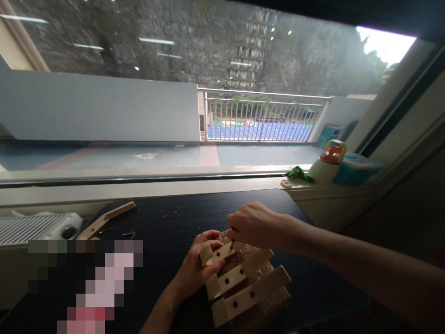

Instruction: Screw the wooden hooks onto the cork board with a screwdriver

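Observation:
My left hand point(196, 260) wraps round the rounded end of a pale wooden piece point(216, 254), its thumb on the near side and fingers on the far side. Over the far part of that piece, my right hand point(255, 225) is closed on a small tool with a thin metal shaft point(232, 243). The shaft points down at a hole; most of the tool is hidden in the fist. Two similar wooden pieces, a middle one point(233, 277) and a near one point(260, 291), lie alongside, each with two dark holes. Under them is a light brown, shiny wrapped block point(269, 273).
The black table point(156, 250) holds an angled wooden piece point(120, 211) and several thin metal screws point(129, 233) at left. A white radiator point(41, 227) stands beyond the left edge. On the window sill are a green cloth point(298, 174) and a white kettle-shaped container point(323, 170). Pixelation hides the lower left.

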Action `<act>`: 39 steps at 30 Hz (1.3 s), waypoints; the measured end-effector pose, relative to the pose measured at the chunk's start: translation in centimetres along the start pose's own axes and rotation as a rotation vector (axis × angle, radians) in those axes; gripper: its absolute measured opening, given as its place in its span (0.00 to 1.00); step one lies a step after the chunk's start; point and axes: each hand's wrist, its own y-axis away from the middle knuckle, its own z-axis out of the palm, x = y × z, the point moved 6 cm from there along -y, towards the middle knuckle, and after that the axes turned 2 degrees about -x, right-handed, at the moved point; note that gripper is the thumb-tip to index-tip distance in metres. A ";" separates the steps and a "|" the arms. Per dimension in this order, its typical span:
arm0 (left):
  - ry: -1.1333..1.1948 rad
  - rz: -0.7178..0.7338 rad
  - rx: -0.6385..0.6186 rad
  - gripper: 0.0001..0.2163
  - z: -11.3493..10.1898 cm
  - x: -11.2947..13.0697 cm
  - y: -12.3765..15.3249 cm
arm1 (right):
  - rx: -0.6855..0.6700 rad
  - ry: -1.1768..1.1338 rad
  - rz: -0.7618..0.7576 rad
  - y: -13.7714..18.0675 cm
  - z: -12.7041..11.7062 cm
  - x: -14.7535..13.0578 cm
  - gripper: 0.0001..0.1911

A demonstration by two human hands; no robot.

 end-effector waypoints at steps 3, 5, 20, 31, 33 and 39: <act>0.007 0.003 0.005 0.12 0.0 0.1 0.0 | -0.005 -0.001 0.040 0.2 -0.2 0.1 0.19; 0.012 0.007 0.013 0.12 -0.1 0.2 -0.1 | 0.009 -0.004 0.021 0.5 -0.6 0.0 0.18; 0.006 0.007 0.020 0.12 -0.1 0.1 0.0 | -0.018 -0.020 -0.117 0.1 0.2 0.2 0.08; -0.009 0.031 0.039 0.12 -0.2 0.4 0.1 | -0.024 -0.003 -0.043 0.9 -0.3 -0.1 0.09; -0.003 0.025 0.038 0.12 -0.2 0.4 0.0 | -0.028 -0.018 -0.099 0.9 -0.4 -0.6 0.08; 0.015 0.028 0.044 0.13 -0.2 0.2 0.2 | -0.082 0.030 -0.173 -0.1 0.5 -0.9 0.08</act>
